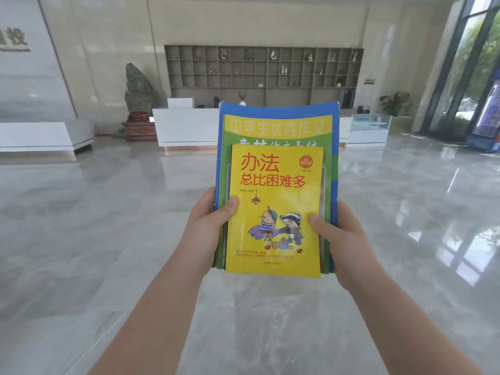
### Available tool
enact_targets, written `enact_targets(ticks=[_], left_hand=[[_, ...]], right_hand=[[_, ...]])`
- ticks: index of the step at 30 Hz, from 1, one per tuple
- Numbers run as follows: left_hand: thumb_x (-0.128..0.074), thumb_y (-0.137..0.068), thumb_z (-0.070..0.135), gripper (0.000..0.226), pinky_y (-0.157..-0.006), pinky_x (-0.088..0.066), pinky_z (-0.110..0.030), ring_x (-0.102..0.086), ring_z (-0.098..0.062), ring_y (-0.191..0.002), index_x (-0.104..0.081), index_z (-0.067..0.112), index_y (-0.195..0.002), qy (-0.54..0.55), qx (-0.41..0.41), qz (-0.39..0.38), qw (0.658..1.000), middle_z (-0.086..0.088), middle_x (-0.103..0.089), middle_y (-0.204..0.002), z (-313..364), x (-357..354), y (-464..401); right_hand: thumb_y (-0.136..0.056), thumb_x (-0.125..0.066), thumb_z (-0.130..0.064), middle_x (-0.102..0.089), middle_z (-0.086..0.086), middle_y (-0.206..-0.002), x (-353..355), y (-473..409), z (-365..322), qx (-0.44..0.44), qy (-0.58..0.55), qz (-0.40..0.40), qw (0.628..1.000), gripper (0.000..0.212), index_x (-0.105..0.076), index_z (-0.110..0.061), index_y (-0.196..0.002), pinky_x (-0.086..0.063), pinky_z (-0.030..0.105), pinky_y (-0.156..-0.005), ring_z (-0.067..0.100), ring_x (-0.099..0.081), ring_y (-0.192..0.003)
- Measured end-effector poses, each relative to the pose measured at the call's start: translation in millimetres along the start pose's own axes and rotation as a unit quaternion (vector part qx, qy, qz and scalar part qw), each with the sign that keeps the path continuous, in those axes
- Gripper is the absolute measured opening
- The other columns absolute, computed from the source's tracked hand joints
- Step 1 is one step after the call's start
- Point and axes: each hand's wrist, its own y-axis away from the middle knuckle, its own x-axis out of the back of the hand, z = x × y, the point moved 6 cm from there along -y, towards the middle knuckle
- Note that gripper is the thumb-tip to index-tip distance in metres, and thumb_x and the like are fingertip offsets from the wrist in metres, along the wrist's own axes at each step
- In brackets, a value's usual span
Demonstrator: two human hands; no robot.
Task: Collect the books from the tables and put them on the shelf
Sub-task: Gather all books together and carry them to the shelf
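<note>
left hand (pixel 207 228) gripped stack of books (pixel 276 190) at its left edge, thumb on yellow cover | right hand (pixel 339 236) gripped its right edge | stack held above floor (pixel 81 226) | shelf (pixel 263 71) far ahead

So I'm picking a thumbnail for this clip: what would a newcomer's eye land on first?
The bright yellow book on top of a stack, dead centre, with a green book and a blue book showing beneath. The left hand and right hand grip the stack's sides. Beyond, a grid shelf fills the far wall.
</note>
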Motion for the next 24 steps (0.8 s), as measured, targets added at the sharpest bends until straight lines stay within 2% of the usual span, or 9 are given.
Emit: enact_targets(ticks=[5,10,14,18,21,24], left_hand=[[-0.055,-0.097,0.018,0.024,-0.08,-0.06,-0.047,-0.074,-0.03,-0.099,-0.065,0.016,-0.12,0.003,-0.014,-0.034,0.999,-0.008,-0.076,-0.112,-33,-25,-170],[-0.054,-0.097,0.018,0.023,-0.078,-0.06,-0.044,-0.075,-0.028,-0.098,-0.066,0.019,-0.118,-0.002,-0.016,-0.1,0.995,-0.004,-0.077,-0.11,-61,-83,-339],[-0.053,-0.098,0.017,0.022,-0.074,-0.06,-0.042,-0.075,-0.025,-0.096,-0.067,0.022,-0.114,0.006,0.002,-0.165,0.986,-0.002,-0.078,-0.108,-97,-161,-450],[-0.052,-0.096,0.019,0.024,-0.078,-0.06,-0.045,-0.075,-0.024,-0.098,-0.067,0.022,-0.116,0.025,0.016,-0.241,0.97,-0.001,-0.078,-0.11,-148,-257,-542],[-0.053,-0.094,0.02,0.029,-0.084,-0.058,-0.049,-0.074,-0.027,-0.102,-0.065,0.02,-0.12,0.034,0.02,-0.264,0.964,-0.003,-0.076,-0.114,-193,-323,-614],[-0.055,-0.093,0.021,0.029,-0.083,-0.058,-0.05,-0.073,-0.029,-0.103,-0.065,0.019,-0.12,0.049,0.03,-0.27,0.961,-0.003,-0.076,-0.115,-227,-383,-687]], right_hand=[[-0.095,-0.057,-0.008,-0.079,0.002,-0.099,10,-157,14,0.029,-0.015,0.022,0.999,0.027,-0.062,-0.022,-0.118,-0.061,0.052,-0.069,0.031,-0.076,-0.085],[-0.095,-0.057,-0.01,-0.078,0.005,-0.101,43,-302,19,0.046,-0.025,0.074,0.996,0.027,-0.061,-0.023,-0.119,-0.061,0.053,-0.068,0.033,-0.076,-0.085],[-0.095,-0.057,-0.011,-0.078,0.006,-0.102,102,-390,23,0.047,-0.027,0.134,0.989,0.027,-0.062,-0.025,-0.118,-0.061,0.053,-0.067,0.034,-0.076,-0.085],[-0.094,-0.058,-0.009,-0.078,0.009,-0.103,183,-473,28,0.065,-0.021,0.186,0.98,0.028,-0.063,-0.023,-0.117,-0.061,0.052,-0.066,0.036,-0.075,-0.085],[-0.094,-0.058,-0.008,-0.077,0.009,-0.103,243,-546,37,0.073,-0.002,0.206,0.976,0.028,-0.063,-0.023,-0.117,-0.061,0.052,-0.066,0.038,-0.075,-0.086],[-0.094,-0.058,-0.009,-0.077,0.008,-0.106,295,-624,41,0.066,0.004,0.207,0.976,0.029,-0.062,-0.024,-0.119,-0.061,0.054,-0.069,0.038,-0.075,-0.089]])
